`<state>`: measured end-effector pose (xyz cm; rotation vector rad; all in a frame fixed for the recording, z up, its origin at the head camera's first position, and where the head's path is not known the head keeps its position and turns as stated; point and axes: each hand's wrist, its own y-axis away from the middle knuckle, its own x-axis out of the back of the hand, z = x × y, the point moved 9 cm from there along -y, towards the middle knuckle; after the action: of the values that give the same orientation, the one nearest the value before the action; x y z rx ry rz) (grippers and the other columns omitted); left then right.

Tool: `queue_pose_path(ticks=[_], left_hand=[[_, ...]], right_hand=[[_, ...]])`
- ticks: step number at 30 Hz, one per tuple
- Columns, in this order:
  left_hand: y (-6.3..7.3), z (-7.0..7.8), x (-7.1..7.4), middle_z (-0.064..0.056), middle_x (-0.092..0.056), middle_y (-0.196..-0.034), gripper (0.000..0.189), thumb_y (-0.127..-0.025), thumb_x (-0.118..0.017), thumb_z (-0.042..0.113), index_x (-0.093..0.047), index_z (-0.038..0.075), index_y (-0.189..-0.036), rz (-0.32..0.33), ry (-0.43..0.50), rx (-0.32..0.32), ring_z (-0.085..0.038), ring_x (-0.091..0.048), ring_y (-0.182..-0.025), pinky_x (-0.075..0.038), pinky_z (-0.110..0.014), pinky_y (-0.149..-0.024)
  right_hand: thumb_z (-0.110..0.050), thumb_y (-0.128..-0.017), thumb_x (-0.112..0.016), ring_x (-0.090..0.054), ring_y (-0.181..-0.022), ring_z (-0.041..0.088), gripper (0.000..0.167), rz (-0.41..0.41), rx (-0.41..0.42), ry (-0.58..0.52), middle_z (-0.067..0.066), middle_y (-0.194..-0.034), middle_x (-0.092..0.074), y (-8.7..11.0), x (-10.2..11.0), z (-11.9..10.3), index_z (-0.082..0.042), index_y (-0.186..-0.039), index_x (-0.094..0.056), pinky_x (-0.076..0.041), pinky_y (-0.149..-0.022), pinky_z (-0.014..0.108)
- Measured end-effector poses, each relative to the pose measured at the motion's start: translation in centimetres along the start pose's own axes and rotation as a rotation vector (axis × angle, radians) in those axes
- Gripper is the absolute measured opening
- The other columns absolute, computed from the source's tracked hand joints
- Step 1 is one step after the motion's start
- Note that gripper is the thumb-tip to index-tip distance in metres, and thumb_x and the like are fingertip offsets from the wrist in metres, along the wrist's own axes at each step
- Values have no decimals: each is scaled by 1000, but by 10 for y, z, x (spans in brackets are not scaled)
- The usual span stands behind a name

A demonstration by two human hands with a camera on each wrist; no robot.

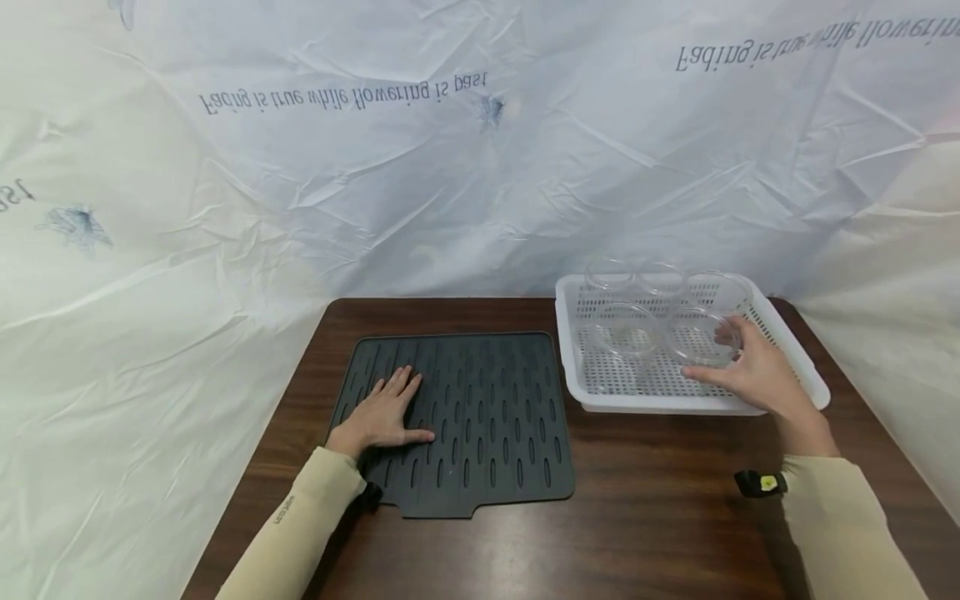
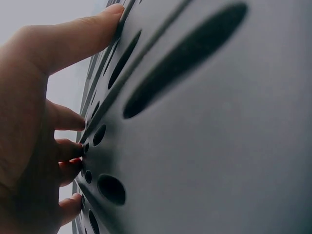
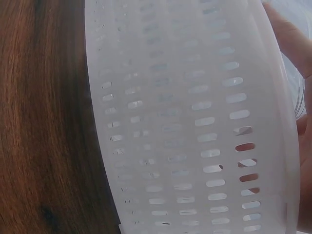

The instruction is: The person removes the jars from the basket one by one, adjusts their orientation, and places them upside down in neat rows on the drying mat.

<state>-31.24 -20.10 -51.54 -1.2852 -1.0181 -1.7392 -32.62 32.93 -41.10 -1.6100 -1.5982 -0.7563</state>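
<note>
My left hand [image 1: 382,417] rests on a dark grey slotted mat [image 1: 495,417], fingers spread and fingertips on its surface, as the left wrist view also shows. At the right, my right hand [image 1: 761,367] reaches over the near side of a white perforated basket [image 1: 813,379]. Its thumb and fingers curve round the near right clear round dish [image 1: 701,360] in the basket. Several more clear dishes [image 1: 626,354] stand beside and behind it. The right wrist view mostly takes in the basket's slotted side wall [image 3: 185,122], with the hand partly hidden behind it.
Both mat and basket lie on a dark brown wooden table [image 1: 645,500], the basket to the right of the mat near the far edge. White printed sheeting [image 1: 450,192] hangs behind the table and at both sides.
</note>
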Motion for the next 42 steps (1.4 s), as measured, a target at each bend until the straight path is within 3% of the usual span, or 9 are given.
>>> queue_pose_path(ticks=[8, 12, 18, 22, 25, 30, 33, 39, 42], left_hand=[[-2, 0, 1, -19, -12, -162, 110, -79, -57, 76, -21, 7, -156, -6, -18, 0, -36, -12, -150, -16, -57, -119], [-3, 0, 0, -19, -12, -162, 111, -78, -55, 79, -21, 7, -156, -9, -29, -4, -35, -12, -150, -16, -56, -119], [-3, -2, 2, -20, -13, -162, 113, -77, -55, 80, -22, 6, -156, 13, -18, -19, -37, -13, -150, -17, -58, -119], [-3, -5, 1, -19, -12, -162, 113, -77, -55, 80, -20, 7, -156, 4, -11, -6, -36, -11, -150, -15, -58, -119], [-3, -5, 1, -20, -11, -162, 114, -77, -56, 80, -20, 7, -156, 6, 4, -9, -37, -11, -150, -15, -58, -119], [-3, -2, 0, -20, -11, -162, 112, -78, -57, 78, -20, 6, -156, 0, 21, -15, -37, -10, -150, -14, -59, -119], [-2, -2, -1, -20, -10, -162, 111, -79, -58, 76, -19, 7, -156, -11, 22, -11, -37, -10, -150, -14, -58, -119], [-1, -1, -2, -20, -10, -162, 109, -80, -59, 74, -20, 6, -156, -9, 40, -13, -37, -10, -150, -14, -58, -119], [-1, -1, -2, -21, -10, -162, 109, -80, -59, 74, -20, 6, -156, -4, 44, -20, -38, -10, -150, -14, -59, -119]], right_hand=[[-50, -71, -84, -51, -115, 51, 112, 24, 10, -11, 33, -130, -50, -1, 2, 1, 7, -146, -24, -41, -87, 65], [-48, -71, -85, -49, -119, 51, 116, 22, 1, -37, 35, -133, -48, 1, 3, 2, 6, -149, -19, -40, -91, 67], [-44, -73, -85, -53, -114, 52, 112, 54, 14, -56, 35, -133, -49, 4, 8, 1, 5, -150, -20, -44, -85, 64], [-43, -73, -85, -56, -106, 46, 106, 97, 17, -41, 31, -129, -53, 7, 17, -3, 5, -147, -27, -49, -76, 45], [-40, -72, -87, -56, -99, 40, 99, 147, 27, -30, 28, -125, -55, 10, 26, -6, 4, -142, -33, -41, -68, 32], [-32, -73, -86, -50, -101, 41, 102, 208, 40, -37, 25, -124, -51, 14, 36, -8, 5, -145, -25, -39, -73, 47], [-27, -74, -85, -48, -103, 41, 103, 233, 53, -56, 26, -123, -49, 17, 39, -8, 6, -147, -21, -38, -74, 43], [-12, -67, -88, -43, -94, 0, 93, 330, 149, -125, 19, -114, -52, 17, 47, -12, 6, -141, -34, -32, -70, 22], [-3, -62, -89, -42, -89, -5, 83, 359, 199, -187, 12, -105, -52, 17, 51, -17, 8, -131, -45, -33, -70, 15]])
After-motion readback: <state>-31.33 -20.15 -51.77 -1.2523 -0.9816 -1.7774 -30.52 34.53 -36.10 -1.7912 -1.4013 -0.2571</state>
